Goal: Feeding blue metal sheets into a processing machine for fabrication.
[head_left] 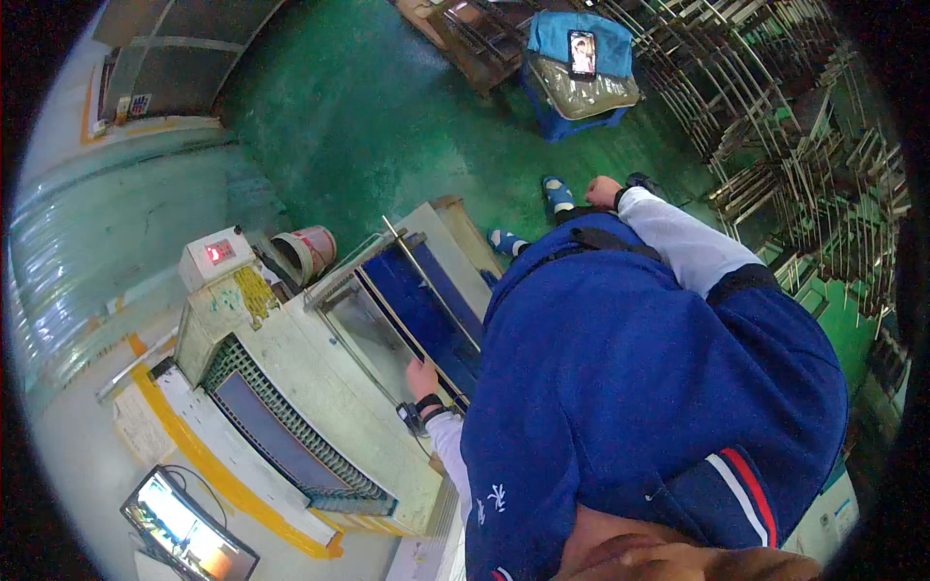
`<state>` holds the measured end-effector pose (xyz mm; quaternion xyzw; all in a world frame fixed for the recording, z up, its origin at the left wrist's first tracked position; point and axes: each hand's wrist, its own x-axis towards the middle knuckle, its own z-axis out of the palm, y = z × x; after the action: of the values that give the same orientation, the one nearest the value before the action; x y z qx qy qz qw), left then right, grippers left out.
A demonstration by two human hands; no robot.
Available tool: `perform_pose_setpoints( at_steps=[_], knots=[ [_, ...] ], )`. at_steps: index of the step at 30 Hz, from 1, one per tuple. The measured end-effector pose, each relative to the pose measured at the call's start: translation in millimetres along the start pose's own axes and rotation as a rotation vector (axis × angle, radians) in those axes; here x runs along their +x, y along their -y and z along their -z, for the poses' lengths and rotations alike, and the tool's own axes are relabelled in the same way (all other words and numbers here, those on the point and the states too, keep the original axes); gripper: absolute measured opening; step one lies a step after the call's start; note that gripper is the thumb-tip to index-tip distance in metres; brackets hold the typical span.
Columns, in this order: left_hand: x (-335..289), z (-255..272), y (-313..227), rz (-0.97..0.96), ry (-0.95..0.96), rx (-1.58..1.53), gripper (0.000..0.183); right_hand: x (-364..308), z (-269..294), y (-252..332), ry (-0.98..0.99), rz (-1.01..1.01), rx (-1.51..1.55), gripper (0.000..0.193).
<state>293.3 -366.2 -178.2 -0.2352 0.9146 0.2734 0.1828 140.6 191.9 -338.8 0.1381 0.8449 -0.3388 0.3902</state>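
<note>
My left hand (421, 379), with a black band at the wrist, is at the open bed of a pale machine (354, 416). Its fingers are bent at the thin light edge of a flat dark-blue panel (402, 286) and seem to grip it; the fingertips are hard to see. A metal rod (426, 276) crosses over the panel. Out past my body on the right, my right hand (603, 192) hangs low above the floor, fingers curled, with no object showing in it.
Beside the machine are a red-lit display box (215, 256) and a bucket (312, 252). A monitor (189, 523) stands at lower left. A phone (582, 55) lies on a covered blue crate (572, 124). Metal racks (775, 116) crowd the right; green floor (358, 126) lies between.
</note>
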Motion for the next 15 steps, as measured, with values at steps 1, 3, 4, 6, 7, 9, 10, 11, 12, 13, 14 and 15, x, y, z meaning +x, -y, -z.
perform_pose_setpoints(
  at_steps=[1, 3, 4, 6, 7, 9, 10, 11, 12, 13, 14, 15],
  knots=[
    [0, 0, -3, 0.001, -0.001, 0.000, 0.028, 1, 0, 0, 0.003, 0.000, 0.016, 0.030],
    [-1, 1, -7, 0.088, 0.032, -0.046, 0.029, 2, -1, 2, 0.007, 0.001, 0.032, 0.029],
    [-1, 1, -2, 0.090, 0.029, -0.044, 0.029, 2, -1, 3, -0.002, 0.000, 0.030, 0.028],
    [-1, -1, 7, 0.057, 0.011, -0.011, 0.029, 2, -1, 6, -0.009, 0.003, 0.028, 0.028],
    [-1, -1, -1, 0.054, 0.015, -0.013, 0.029, 4, -1, 3, -0.012, -0.004, 0.034, 0.027],
    [-4, 3, -29, 0.151, 0.067, -0.049, 0.029, 6, -4, -1, -0.014, -0.012, 0.042, 0.027],
    [-4, 4, -25, 0.153, 0.065, -0.046, 0.029, 6, -4, 0, -0.009, -0.031, 0.058, 0.026],
    [-3, 0, -14, 0.145, 0.048, -0.110, 0.029, 6, -4, 2, -0.005, -0.049, 0.072, 0.026],
    [-2, -3, -2, 0.136, 0.031, -0.174, 0.029, 6, -3, 3, -0.004, -0.047, 0.072, 0.026],
    [-1, -5, 1, 0.135, 0.031, -0.174, 0.029, 6, -3, 3, -0.004, -0.047, 0.077, 0.026],
    [0, -7, 3, 0.124, 0.021, -0.201, 0.029, 6, -3, 3, -0.005, -0.048, 0.082, 0.026],
    [1, -9, 6, 0.113, 0.012, -0.228, 0.030, 7, -3, 2, -0.006, -0.048, 0.082, 0.026]
  ],
)
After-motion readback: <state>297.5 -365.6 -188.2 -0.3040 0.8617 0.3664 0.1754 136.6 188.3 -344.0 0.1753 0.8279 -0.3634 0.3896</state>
